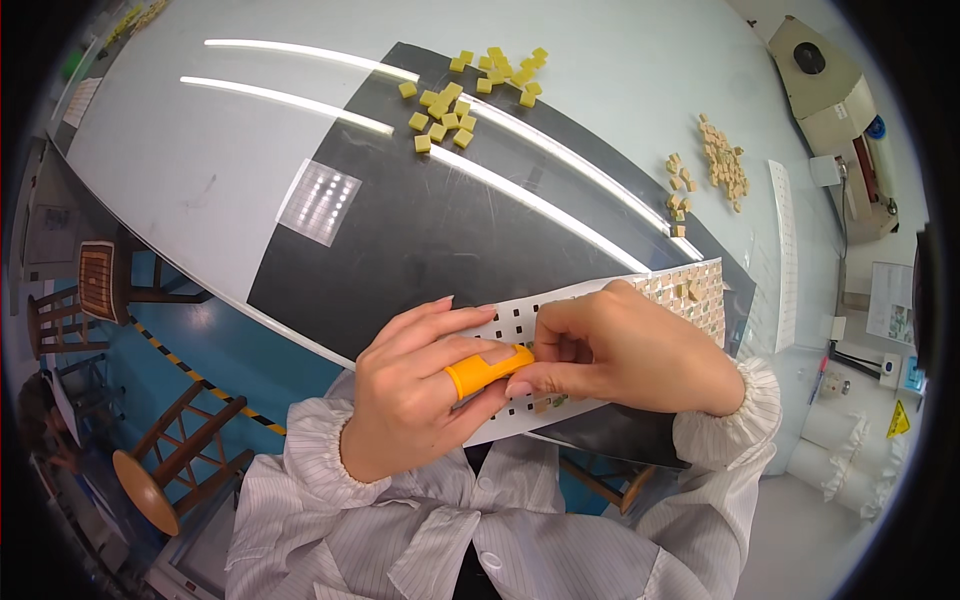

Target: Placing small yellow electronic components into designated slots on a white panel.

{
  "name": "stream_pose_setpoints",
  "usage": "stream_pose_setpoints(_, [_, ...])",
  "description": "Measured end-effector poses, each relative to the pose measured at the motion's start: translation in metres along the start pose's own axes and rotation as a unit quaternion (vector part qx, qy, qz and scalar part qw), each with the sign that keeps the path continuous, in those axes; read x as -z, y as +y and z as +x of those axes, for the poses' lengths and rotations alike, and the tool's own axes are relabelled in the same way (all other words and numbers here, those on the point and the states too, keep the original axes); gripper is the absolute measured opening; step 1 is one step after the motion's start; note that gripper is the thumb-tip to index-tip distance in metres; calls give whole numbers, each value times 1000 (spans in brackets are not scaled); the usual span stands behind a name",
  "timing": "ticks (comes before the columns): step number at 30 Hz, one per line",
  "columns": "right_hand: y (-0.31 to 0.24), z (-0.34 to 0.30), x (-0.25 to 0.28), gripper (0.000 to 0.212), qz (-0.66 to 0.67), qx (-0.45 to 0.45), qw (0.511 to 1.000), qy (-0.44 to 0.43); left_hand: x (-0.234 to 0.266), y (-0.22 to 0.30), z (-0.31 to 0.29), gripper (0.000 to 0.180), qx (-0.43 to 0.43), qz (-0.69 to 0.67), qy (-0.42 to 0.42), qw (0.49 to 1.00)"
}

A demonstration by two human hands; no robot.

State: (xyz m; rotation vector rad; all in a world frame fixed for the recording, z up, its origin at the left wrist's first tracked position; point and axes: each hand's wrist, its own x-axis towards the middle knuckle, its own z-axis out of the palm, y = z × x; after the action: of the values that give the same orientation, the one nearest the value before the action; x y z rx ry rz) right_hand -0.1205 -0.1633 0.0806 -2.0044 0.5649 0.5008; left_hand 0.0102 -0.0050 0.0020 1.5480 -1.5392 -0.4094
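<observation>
My left hand lies over a white sheet printed with rows of small black squares, its fingers stretched out. An orange plastic finger sleeve is worn on one of its fingers, the tip pointing at my right hand. Just beside that tip, my right hand is closed in a pinch above the sheet; whatever it holds is hidden by the fingers. Rows of small tan square pieces cover the sheet's right end, with a loose tan block on top of them.
Yellow cubes lie scattered at the far side of the black mat. Small tan blocks are heaped at the far right, near another white strip. A beige machine stands beyond; wooden stools stand left.
</observation>
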Motion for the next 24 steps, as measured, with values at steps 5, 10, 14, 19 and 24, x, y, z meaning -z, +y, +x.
stream_pose_setpoints(5, [6,-7,-4,24,-16,26,999,-22,-1,-1,0,22,-22,5,15,1000])
stream_pose_setpoints(10, [16,-20,5,19,143,0,989,25,-2,-1,-1,20,-22,7,26,999])
stream_pose_setpoints(14, [30,-35,2,14,-21,5,977,213,-2,-1,-1,20,-22,8,27,999])
stream_pose_setpoints(19, [42,-35,-7,14,-230,-43,877,420,-5,-4,-3,25,-29,9,27,999])
stream_pose_setpoints(24, [35,-23,-34,16,-139,72,909,386,-4,-1,0,21,-22,23,25,999])
